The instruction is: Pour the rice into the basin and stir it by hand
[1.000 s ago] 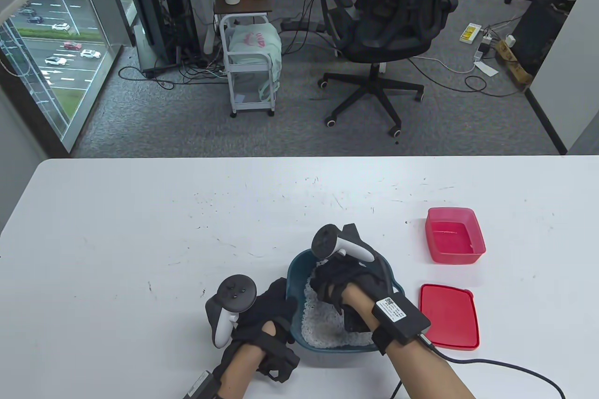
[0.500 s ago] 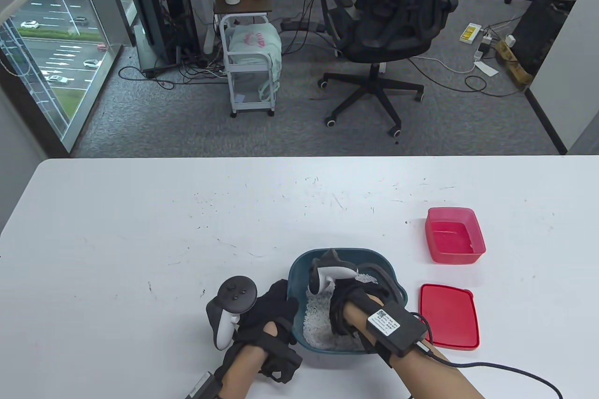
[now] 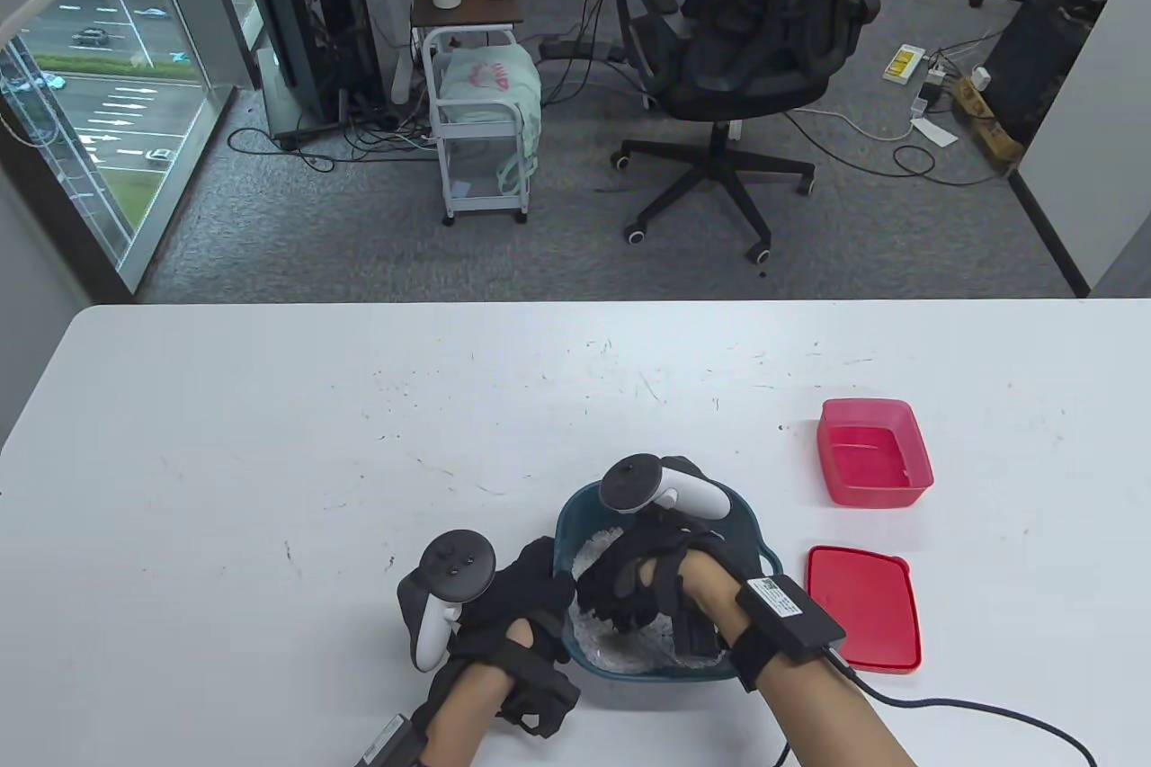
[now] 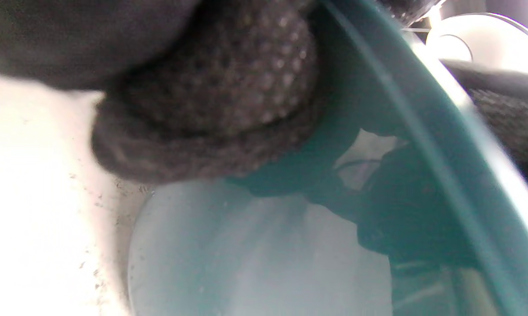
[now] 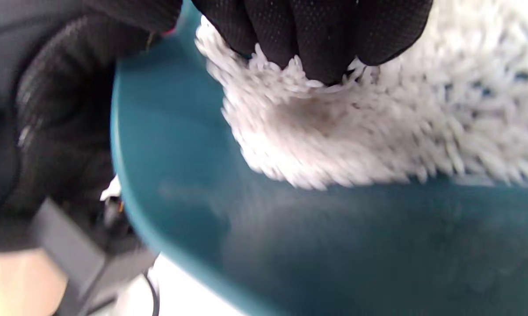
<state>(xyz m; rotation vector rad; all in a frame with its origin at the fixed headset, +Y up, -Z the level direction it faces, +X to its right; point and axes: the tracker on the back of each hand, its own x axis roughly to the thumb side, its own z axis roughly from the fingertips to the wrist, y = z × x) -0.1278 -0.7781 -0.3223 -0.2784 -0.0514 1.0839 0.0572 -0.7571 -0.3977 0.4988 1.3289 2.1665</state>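
A teal basin (image 3: 748,526) stands near the table's front edge with white rice (image 3: 595,549) in it. My right hand (image 3: 620,594) is down inside the basin, toward its left side. In the right wrist view its fingertips (image 5: 316,39) lie side by side, dug into the rice (image 5: 378,131) near the basin wall (image 5: 167,158). My left hand (image 3: 532,585) grips the basin's left rim. The left wrist view shows a gloved finger (image 4: 229,101) pressed on the basin's outer wall (image 4: 378,109).
An open red container (image 3: 872,452) stands to the right of the basin, and its red lid (image 3: 863,610) lies flat in front of it. A black cable (image 3: 989,709) trails from my right wrist across the table's front right.
My right hand has swept round through the rice, from the far part of the basin to the near right, then across to the left. The left hand has kept its hold.
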